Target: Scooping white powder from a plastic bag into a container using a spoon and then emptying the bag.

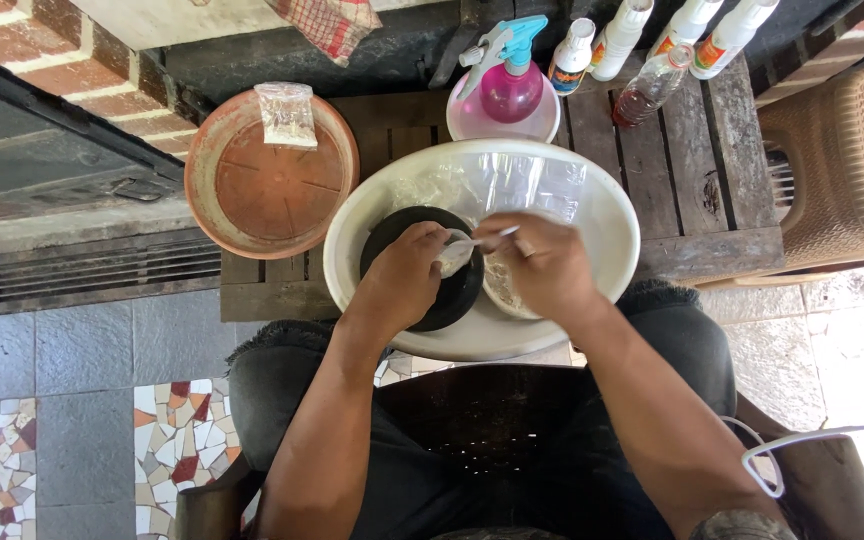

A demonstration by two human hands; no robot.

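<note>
A small clear packet (455, 252) was pinched between both hands over the black pot (422, 268) inside the white basin (592, 200). Left hand (404, 275) fingers were closed on its lower end; right hand (542, 262) fingers were curled shut on its top. Packet best kept low over the pot. Basin rim sat close; terracotta saucer (270, 180) and spray bottle (508, 82) crowded the crate's far side.
</note>
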